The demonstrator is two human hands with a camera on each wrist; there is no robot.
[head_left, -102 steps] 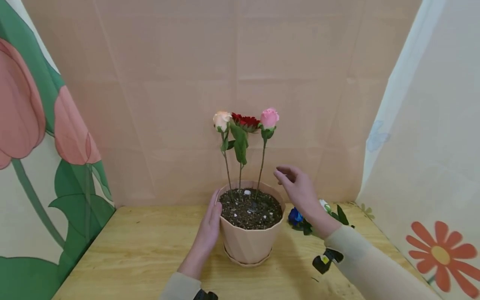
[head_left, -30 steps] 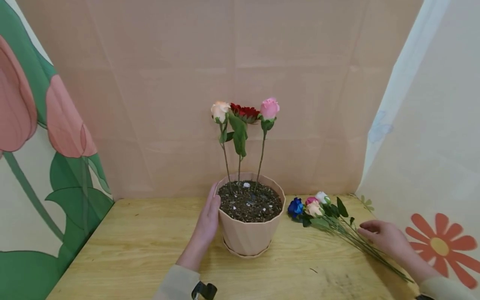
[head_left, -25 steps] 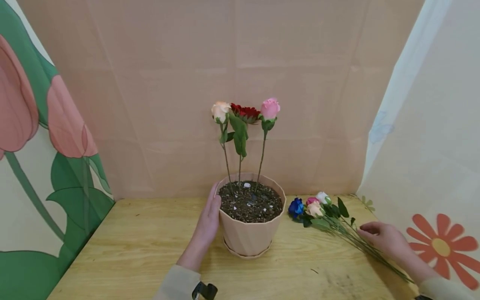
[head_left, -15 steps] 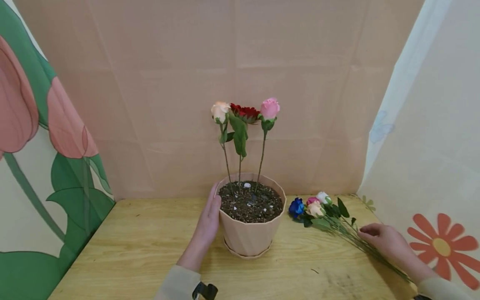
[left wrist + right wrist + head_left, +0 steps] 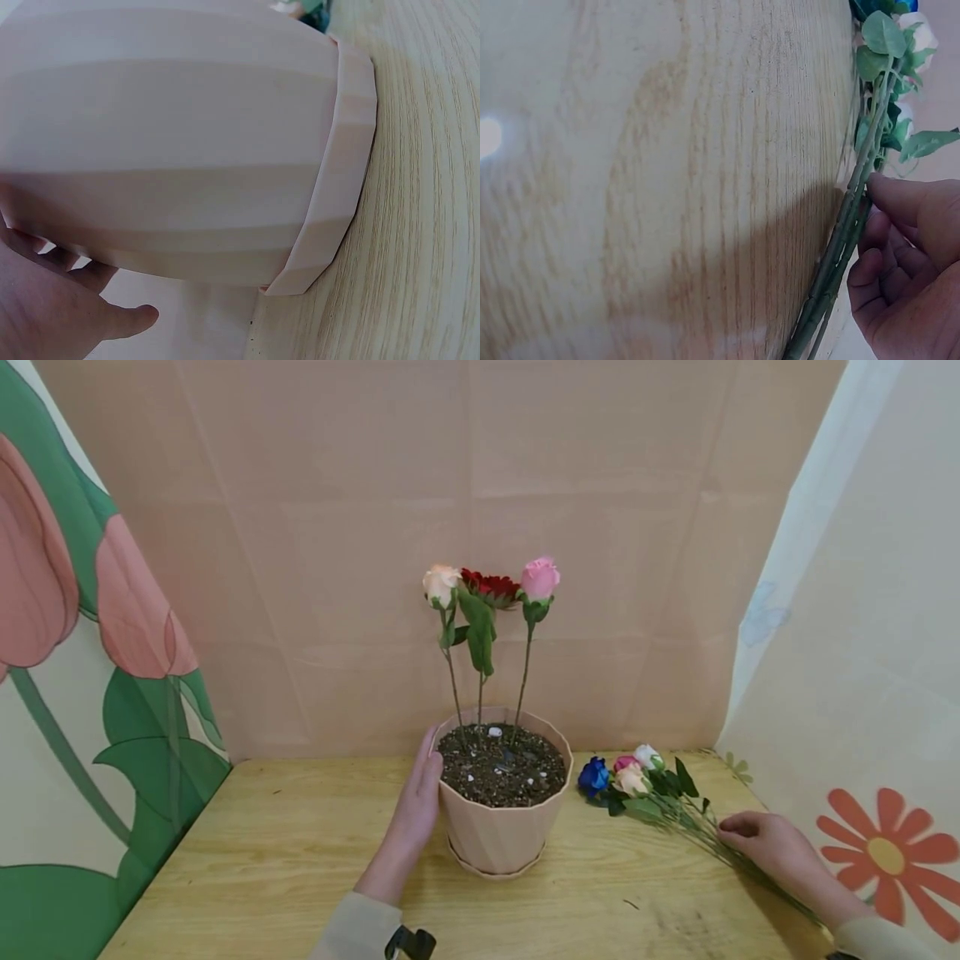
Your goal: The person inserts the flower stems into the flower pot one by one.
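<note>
- At the middle of the head view, a pale pink pot [image 5: 497,835] stands upright in its saucer [image 5: 497,872] on a wooden table [image 5: 315,852].
- Three flowers rise from its dark soil [image 5: 502,774]: a peach rose [image 5: 441,585], a dark red flower [image 5: 495,587] and a pink rose [image 5: 541,578].
- Against the pot's left side lies the left hand [image 5: 417,802], its fingers straight, not wrapped round it.
- Right of the pot, apart from it, a loose bundle lies on the table: a blue rose [image 5: 593,777], a deep pink one, a paler peach one and a white one, their stems [image 5: 705,839] running toward the near right.
- Over those stems is the right hand [image 5: 772,853], thumb and forefinger close together.
- From the left wrist, the pot wall and saucer fill much of the view; one finger of the left hand stands clear of the wall.
- From the right wrist, a fingertip of the right hand meets the green stems, the other fingers bent; whether it pinches one, I cannot tell.
</note>
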